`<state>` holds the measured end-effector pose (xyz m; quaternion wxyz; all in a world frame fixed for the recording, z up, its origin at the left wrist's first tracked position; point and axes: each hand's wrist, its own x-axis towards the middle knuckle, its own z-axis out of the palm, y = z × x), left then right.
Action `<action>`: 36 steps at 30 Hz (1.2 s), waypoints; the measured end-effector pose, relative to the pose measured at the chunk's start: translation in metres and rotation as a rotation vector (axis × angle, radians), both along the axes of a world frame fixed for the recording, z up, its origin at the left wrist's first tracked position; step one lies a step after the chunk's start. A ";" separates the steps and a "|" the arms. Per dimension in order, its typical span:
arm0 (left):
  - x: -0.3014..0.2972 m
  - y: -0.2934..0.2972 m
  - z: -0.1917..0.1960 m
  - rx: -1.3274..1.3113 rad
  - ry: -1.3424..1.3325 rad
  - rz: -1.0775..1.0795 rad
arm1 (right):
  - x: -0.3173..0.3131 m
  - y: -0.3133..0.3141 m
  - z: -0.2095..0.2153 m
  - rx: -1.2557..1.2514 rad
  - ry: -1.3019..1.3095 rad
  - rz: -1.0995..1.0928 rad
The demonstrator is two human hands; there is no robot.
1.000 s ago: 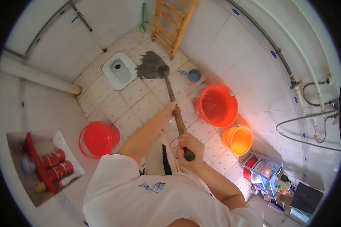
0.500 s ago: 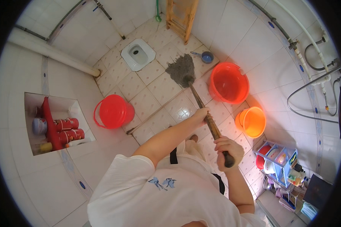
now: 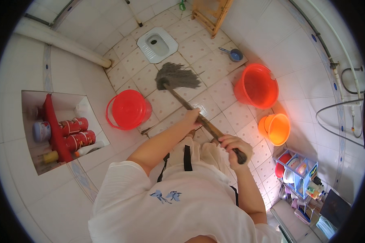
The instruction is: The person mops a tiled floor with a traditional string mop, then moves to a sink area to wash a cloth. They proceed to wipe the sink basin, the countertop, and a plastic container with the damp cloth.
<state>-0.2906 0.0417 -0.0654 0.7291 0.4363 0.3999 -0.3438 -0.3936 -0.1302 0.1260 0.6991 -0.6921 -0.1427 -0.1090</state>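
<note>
Gripping the mop (image 3: 178,77) handle, I have my left hand (image 3: 192,117) wrapped round mid-shaft and my right hand (image 3: 234,148) clenched near the top end. Its grey head rests on the tiled floor (image 3: 215,56), between the squat toilet (image 3: 157,43) and the red lidded bucket (image 3: 127,109).

Grey mop head (image 3: 177,75) on a brown handle (image 3: 207,123); left of it a red bucket (image 3: 127,109), right an orange-red tub (image 3: 256,86), beyond that an orange pail (image 3: 275,128); white squat toilet (image 3: 157,43) above, on pale tiles
</note>
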 end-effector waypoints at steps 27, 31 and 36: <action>-0.121 -0.080 0.003 -0.279 0.235 -0.354 | -0.181 -0.082 0.021 0.184 0.295 -0.353; -0.168 -0.151 0.009 -0.356 0.253 -0.450 | -0.248 -0.119 0.047 0.106 0.287 -0.466; -0.224 -0.211 -0.006 -0.313 0.269 -0.505 | -0.313 -0.137 0.036 -0.123 0.227 -0.521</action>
